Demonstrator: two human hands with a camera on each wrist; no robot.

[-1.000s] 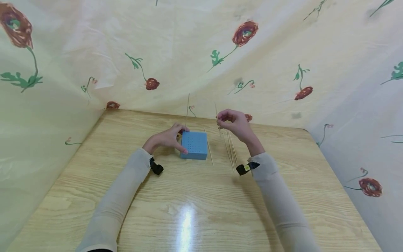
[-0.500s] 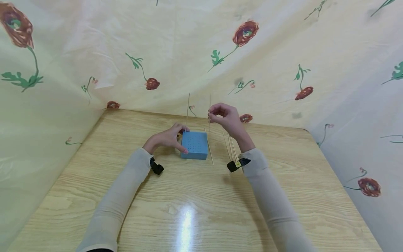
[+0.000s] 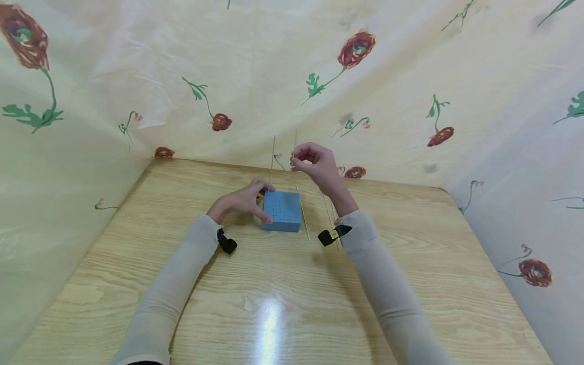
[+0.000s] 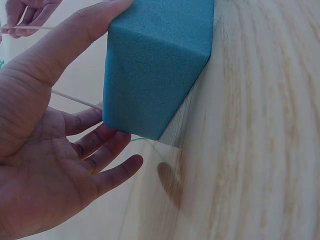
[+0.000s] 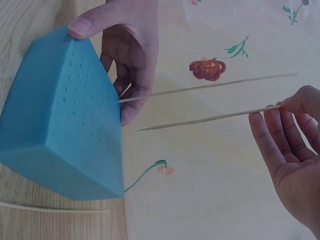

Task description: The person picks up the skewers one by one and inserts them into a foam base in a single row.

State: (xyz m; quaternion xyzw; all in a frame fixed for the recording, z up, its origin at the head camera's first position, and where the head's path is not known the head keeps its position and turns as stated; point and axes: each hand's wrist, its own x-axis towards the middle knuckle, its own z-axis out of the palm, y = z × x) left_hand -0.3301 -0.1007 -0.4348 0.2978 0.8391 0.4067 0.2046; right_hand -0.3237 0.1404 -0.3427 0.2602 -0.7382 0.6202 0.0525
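Note:
A blue foam block [image 3: 284, 208] with rows of small holes in its top sits on the table. My left hand [image 3: 243, 199] grips its left side, thumb at the near corner and fingers at the far one. One thin wooden skewer [image 5: 210, 87] stands upright in the block by those far fingers. Between thumb and fingertips, my right hand [image 3: 320, 166] pinches a second skewer [image 5: 200, 121] above the block's far right part. In the right wrist view its pointed end hangs free, apart from the block's top. The block's underside is hidden.
A loose skewer [image 3: 305, 221] lies just right of the block on the wooden table [image 3: 219, 304]. More skewers [image 3: 329, 215] lie farther right, partly hidden under the right wrist. A flowered cloth [image 3: 255, 76] hangs behind the table.
My right hand has moved left and a little up with its skewer, from right of the block to above it. The left hand and the block have stayed in place.

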